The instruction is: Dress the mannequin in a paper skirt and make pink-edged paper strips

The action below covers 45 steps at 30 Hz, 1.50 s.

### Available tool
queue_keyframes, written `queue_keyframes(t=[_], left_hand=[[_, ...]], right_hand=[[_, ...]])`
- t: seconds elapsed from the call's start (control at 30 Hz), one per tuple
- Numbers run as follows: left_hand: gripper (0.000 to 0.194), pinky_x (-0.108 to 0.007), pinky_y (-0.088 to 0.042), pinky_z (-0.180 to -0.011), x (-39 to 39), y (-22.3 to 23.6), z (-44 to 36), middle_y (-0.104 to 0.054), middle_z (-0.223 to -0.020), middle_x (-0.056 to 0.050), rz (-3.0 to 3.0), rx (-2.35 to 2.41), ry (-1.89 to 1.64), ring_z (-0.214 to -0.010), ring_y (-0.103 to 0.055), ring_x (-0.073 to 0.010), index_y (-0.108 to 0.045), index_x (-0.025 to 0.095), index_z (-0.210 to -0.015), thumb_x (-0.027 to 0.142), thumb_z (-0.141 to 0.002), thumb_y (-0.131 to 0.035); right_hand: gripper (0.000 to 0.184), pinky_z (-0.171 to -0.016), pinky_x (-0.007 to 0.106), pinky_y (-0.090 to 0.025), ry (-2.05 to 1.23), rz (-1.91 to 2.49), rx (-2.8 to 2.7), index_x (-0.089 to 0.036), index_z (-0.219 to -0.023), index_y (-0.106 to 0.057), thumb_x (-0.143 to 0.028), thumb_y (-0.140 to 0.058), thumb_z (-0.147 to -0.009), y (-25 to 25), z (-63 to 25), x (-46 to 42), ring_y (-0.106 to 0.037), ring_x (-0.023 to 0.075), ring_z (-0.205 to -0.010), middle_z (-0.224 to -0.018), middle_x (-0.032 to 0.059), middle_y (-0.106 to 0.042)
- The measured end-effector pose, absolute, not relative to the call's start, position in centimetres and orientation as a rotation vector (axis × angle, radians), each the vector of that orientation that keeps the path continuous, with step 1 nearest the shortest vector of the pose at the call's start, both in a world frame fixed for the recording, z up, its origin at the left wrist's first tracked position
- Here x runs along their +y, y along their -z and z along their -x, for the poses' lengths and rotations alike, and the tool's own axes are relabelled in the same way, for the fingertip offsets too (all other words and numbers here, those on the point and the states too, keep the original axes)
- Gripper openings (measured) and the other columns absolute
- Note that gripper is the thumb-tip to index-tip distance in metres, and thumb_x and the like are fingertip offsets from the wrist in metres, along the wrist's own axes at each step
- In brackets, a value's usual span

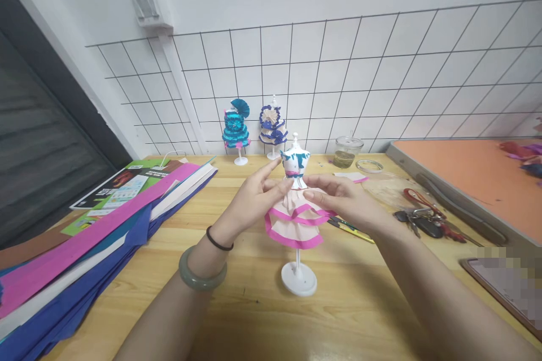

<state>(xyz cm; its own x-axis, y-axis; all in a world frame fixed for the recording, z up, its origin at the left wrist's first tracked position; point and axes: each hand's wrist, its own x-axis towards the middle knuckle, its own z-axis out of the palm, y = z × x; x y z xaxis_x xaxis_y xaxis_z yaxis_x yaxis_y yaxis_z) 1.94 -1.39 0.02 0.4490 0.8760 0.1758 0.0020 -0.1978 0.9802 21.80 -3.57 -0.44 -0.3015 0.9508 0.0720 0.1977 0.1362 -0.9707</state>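
A small white dress form (296, 152) stands upright on its round base on the wooden table, with teal and pink bits on its bodice. Around its lower half hangs a tiered pale paper skirt (294, 231) with bright pink edging. My left hand (260, 194) is at the left of the waist, its thumb and fingers closed on the skirt's top edge. From the other side, my right hand (339, 197) pinches the same top edge between thumb and fingers. The fingertips partly cover the waist.
Behind stand a teal-dressed form (236, 127) and a blue-and-cream one (273, 127). Coloured paper sheets (127, 225) lie left. On the right are a glass jar (347, 152), a yellow cutter (353, 231), keys (423, 221), a phone (503, 287) and an orange-topped board (470, 175).
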Motion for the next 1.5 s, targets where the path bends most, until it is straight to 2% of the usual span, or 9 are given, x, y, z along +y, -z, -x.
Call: queue_keyframes(t=[0.1, 0.23, 0.37, 0.47, 0.7, 0.9, 1.2, 1.33, 1.5], left_hand=[[0.085, -0.022, -0.042, -0.056, -1.4, 0.0, -2.0, -0.066, -0.071, 0.001, -1.489, 0.833, -0.96, -0.056, -0.054, -0.0092, -0.023, 0.021, -0.141, 0.038, -0.071, -0.069], [0.086, -0.023, -0.045, -0.057, -1.2, 0.4, -2.2, -0.068, -0.077, -0.002, -1.372, 0.867, -0.948, -0.059, -0.059, -0.0103, -0.029, 0.021, -0.138, 0.033, -0.065, -0.074], [0.05, -0.024, -0.048, -0.063, -1.0, 0.6, -2.4, -0.069, -0.082, -0.007, -1.336, 0.857, -0.923, -0.072, -0.063, -0.0145, -0.06, 0.013, -0.108, 0.031, -0.064, -0.075], [0.031, -0.022, -0.047, -0.064, -0.9, 0.6, -2.5, -0.069, -0.085, -0.007, -1.421, 0.857, -0.941, -0.075, -0.062, -0.0145, -0.067, 0.011, -0.087, 0.033, -0.066, -0.073], [0.035, -0.023, -0.045, -0.058, -0.9, 0.4, -2.0, -0.068, -0.085, -0.006, -1.604, 0.926, -0.926, -0.071, -0.061, -0.0152, -0.068, 0.014, -0.09, 0.043, -0.07, -0.066], [0.036, -0.027, -0.048, -0.063, -1.3, -0.1, -1.8, -0.066, -0.102, -0.01, -1.667, 0.891, -0.866, -0.082, -0.063, -0.0197, -0.065, 0.015, -0.099, 0.035, -0.069, -0.068], [0.039, -0.022, -0.048, -0.056, -0.9, -0.1, -1.5, -0.066, -0.099, -0.008, -1.62, 0.869, -0.797, -0.078, -0.062, -0.0171, -0.063, 0.016, -0.106, 0.03, -0.07, -0.067], [0.041, -0.021, -0.048, -0.055, -0.5, -0.2, -1.1, -0.066, -0.104, -0.008, -1.593, 0.914, -0.87, -0.076, -0.062, -0.0158, -0.063, 0.016, -0.108, 0.029, -0.07, -0.068], [0.048, -0.022, -0.048, -0.056, 0.5, -0.3, -0.3, -0.066, -0.101, -0.01, -1.488, 0.975, -1.089, -0.076, -0.062, -0.0167, -0.062, 0.014, -0.108, 0.03, -0.064, -0.073]], right_hand=[[0.046, -0.081, 0.034, -0.049, -1.262, 1.092, -1.675, -0.018, -0.117, -0.058, -0.043, -0.061, -0.078, 0.4, -21.5, -3.6, -0.059, 0.0229, -0.102, -0.111, 0.0091, -0.064], [0.048, -0.072, 0.03, -0.05, -1.197, 1.202, -1.622, -0.015, -0.114, -0.057, -0.041, -0.064, -0.075, 0.7, -21.1, -3.6, -0.06, 0.022, -0.097, -0.117, 0.0114, -0.061], [0.043, -0.067, 0.028, -0.049, -1.108, 1.21, -1.643, -0.014, -0.108, -0.059, -0.041, -0.064, -0.075, 1.3, -21.0, -3.3, -0.061, 0.0217, -0.094, -0.111, 0.0105, -0.063], [0.038, -0.066, 0.028, -0.049, -1.078, 1.189, -1.672, -0.015, -0.105, -0.06, -0.04, -0.062, -0.076, 1.5, -20.9, -3.1, -0.061, 0.0214, -0.093, -0.108, 0.0095, -0.064], [0.037, -0.073, 0.031, -0.05, -0.983, 1.213, -1.695, -0.014, -0.101, -0.061, -0.039, -0.063, -0.075, 1.1, -20.5, -3.5, -0.058, 0.0226, -0.098, -0.107, 0.0102, -0.063], [0.034, -0.073, 0.033, -0.05, -0.896, 1.204, -1.788, -0.014, -0.102, -0.062, -0.039, -0.058, -0.079, 1.1, -20.7, -3.4, -0.06, 0.023, -0.095, -0.104, 0.0093, -0.064], [0.04, -0.086, 0.039, -0.047, -0.841, 1.187, -1.797, -0.016, -0.107, -0.062, -0.042, -0.06, -0.078, 1.1, -20.5, -3.8, -0.059, 0.0238, -0.1, -0.112, 0.0104, -0.062], [0.051, -0.094, 0.041, -0.041, -0.911, 1.181, -1.683, -0.019, -0.123, -0.054, -0.049, -0.053, -0.081, 0.5, -21.4, -3.4, -0.052, 0.0248, -0.114, -0.123, 0.0112, -0.058], [0.055, -0.096, 0.04, -0.038, -0.736, 1.417, -1.641, -0.014, -0.126, -0.051, -0.051, -0.04, -0.087, 1.4, -23.4, -1.5, -0.05, 0.0247, -0.116, -0.128, 0.0115, -0.054]])
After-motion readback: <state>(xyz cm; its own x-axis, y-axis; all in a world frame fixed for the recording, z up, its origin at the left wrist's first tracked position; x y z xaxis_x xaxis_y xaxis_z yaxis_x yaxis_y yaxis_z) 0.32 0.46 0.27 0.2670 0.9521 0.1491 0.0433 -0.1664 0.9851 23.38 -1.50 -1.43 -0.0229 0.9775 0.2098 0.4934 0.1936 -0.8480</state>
